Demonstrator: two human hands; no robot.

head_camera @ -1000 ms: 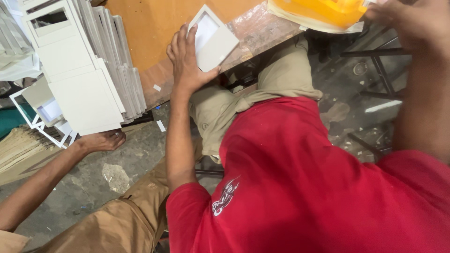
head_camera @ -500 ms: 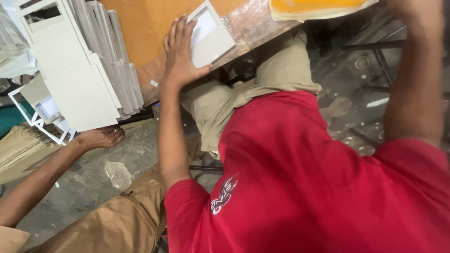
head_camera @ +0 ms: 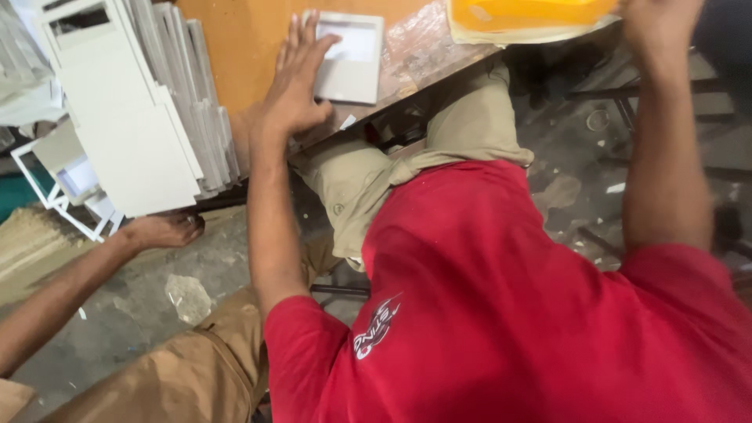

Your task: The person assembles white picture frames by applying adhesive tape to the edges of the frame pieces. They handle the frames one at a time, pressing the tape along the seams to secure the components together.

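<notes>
Panel: white plastic frame panel (head_camera: 348,59) lies flat on the orange table (head_camera: 235,47).
Left hand (head_camera: 298,86): fingers spread, palm pressing its edge.
Right hand (head_camera: 658,23): fingers cropped, can't tell.
Handling: looks light, stiff, kinda slick; grab the rim.

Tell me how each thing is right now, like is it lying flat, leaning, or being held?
left hand: spread flat, fingers touching the white frame.
white frame: lying flat on the table.
right hand: at the yellow tray's edge; grip unclear.
yellow tray: resting on the table end.
white panels: stacked, leaning together.
table: orange top, holding the frame.
co-worker's hand: low, beneath the panels.
</notes>
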